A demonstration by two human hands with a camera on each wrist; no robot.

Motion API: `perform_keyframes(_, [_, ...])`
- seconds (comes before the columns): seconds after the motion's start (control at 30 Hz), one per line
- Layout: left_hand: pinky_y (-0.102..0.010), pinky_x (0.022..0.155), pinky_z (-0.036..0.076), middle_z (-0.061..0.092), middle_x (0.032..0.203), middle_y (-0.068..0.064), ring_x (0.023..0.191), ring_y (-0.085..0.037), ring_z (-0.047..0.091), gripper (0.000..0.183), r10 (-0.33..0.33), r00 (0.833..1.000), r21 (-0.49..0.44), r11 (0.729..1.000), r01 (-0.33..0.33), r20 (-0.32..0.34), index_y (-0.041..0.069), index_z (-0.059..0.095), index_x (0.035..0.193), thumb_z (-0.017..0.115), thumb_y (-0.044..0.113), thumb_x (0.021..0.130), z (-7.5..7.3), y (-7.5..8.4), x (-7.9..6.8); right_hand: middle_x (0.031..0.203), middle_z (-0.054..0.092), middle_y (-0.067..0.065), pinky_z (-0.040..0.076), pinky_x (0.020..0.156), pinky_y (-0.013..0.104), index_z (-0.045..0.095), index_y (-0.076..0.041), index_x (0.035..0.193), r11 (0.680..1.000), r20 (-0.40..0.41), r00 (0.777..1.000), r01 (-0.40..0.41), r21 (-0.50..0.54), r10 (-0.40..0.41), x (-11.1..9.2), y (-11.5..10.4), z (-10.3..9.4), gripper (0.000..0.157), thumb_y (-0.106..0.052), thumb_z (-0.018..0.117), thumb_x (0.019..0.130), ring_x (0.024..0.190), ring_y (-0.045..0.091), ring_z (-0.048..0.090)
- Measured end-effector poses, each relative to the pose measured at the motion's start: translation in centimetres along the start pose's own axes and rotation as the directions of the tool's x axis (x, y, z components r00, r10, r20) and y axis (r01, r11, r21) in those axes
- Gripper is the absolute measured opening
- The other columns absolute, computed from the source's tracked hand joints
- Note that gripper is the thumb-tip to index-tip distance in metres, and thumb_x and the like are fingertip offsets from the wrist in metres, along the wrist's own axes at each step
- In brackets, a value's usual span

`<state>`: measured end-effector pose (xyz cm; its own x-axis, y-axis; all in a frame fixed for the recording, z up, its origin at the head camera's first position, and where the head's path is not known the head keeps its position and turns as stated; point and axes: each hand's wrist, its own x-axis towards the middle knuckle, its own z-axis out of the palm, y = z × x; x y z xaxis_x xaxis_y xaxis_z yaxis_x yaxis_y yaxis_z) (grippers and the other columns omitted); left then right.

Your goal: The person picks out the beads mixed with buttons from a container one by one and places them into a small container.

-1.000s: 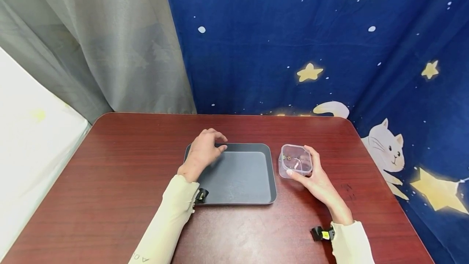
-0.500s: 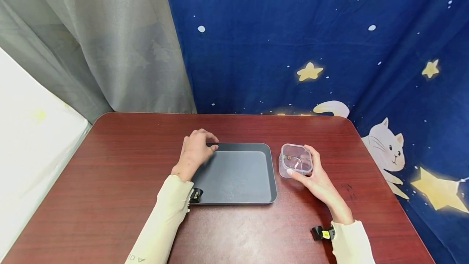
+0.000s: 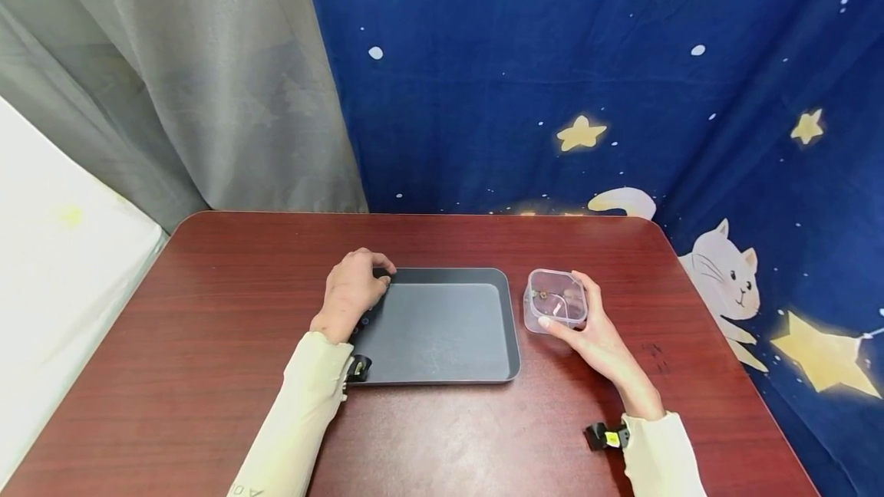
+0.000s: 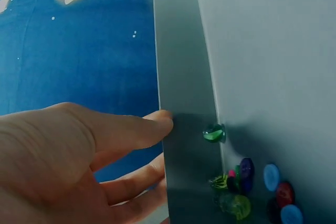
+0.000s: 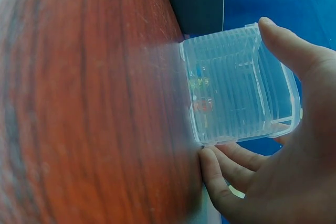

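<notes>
A grey rectangular tray lies on the table. At its far left corner my left hand grips the rim, thumb on the inner side and fingers behind the wall. In the left wrist view a green glass marble lies against that wall, with more marbles and several coloured discs like buttons nearby. My right hand holds a clear plastic box to the right of the tray, thumb and fingers on opposite sides. Small red and green bits show inside it.
The reddish-brown wooden table extends around the tray and box. Behind it hang a grey curtain and a blue curtain with stars. A white surface stands at the left.
My left hand has moved left along the tray's far rim to its left corner, uncovering more of the tray floor. The right hand and the box have stayed in place.
</notes>
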<state>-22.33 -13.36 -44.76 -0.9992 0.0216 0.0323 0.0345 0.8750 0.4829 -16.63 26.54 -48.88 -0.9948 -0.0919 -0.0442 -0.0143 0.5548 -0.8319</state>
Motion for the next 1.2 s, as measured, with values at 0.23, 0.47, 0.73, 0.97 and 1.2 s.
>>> perform_keyframes(0.23, [-0.052,0.082,0.057,0.074,0.120,-0.010,0.102,-0.030,0.069,0.015,-0.076,0.997,-0.013,0.997,0.076,0.019,0.022,0.082,0.102,0.075,0.017,0.090,0.0,-0.6,-0.2,0.157,0.036,0.018,0.038,0.113,0.063,0.012,-0.028,0.163,1.000,-0.002,1.000,-0.005,-0.003,0.005,0.1,0.0,0.0,0.099,-0.033,0.080,0.092,0.137,0.040,0.045])
perform_keyframes(0.47, [-0.051,0.078,0.058,0.078,0.116,-0.008,0.095,-0.029,0.072,0.018,-0.101,0.994,-0.001,0.995,0.101,0.029,0.022,0.083,0.103,0.076,0.016,0.088,0.1,-1.0,-0.2,0.156,0.038,0.019,0.039,0.112,0.061,0.011,-0.028,0.163,1.000,-0.001,1.000,-0.007,-0.006,0.007,0.1,0.0,0.0,0.099,-0.033,0.080,0.092,0.136,0.040,0.047])
perform_keyframes(0.73, [-0.050,0.075,0.057,0.080,0.111,-0.009,0.088,-0.029,0.073,0.015,-0.103,0.994,0.010,0.995,0.103,0.030,0.022,0.083,0.101,0.078,0.019,0.088,0.2,-1.4,-0.4,0.157,0.036,0.019,0.039,0.112,0.063,0.012,-0.026,0.163,1.000,-0.005,1.000,0.001,-0.007,-0.001,0.0,0.1,0.0,0.099,-0.031,0.080,0.092,0.137,0.041,0.046])
perform_keyframes(0.97, [-0.048,0.072,0.056,0.080,0.108,-0.007,0.085,-0.027,0.072,0.009,-0.114,0.993,0.015,0.993,0.113,0.032,0.025,0.084,0.096,0.082,0.028,0.088,0.5,-1.7,-0.3,0.157,0.037,0.018,0.040,0.111,0.061,0.012,-0.027,0.163,1.000,-0.006,1.000,-0.001,0.002,0.001,-0.1,-0.1,-0.1,0.099,-0.031,0.080,0.092,0.137,0.040,0.046])
perform_keyframes(1.2, [-0.045,0.065,0.054,0.081,0.103,-0.007,0.076,-0.024,0.069,0.003,-0.107,0.994,0.002,0.994,0.107,0.006,0.025,0.084,0.087,0.084,0.028,0.087,1.0,-2.1,-0.3,0.155,0.040,0.018,0.042,0.109,0.056,0.013,-0.026,0.163,1.000,-0.007,1.000,-0.007,-0.001,0.007,0.1,0.0,0.1,0.098,-0.033,0.080,0.092,0.135,0.038,0.048])
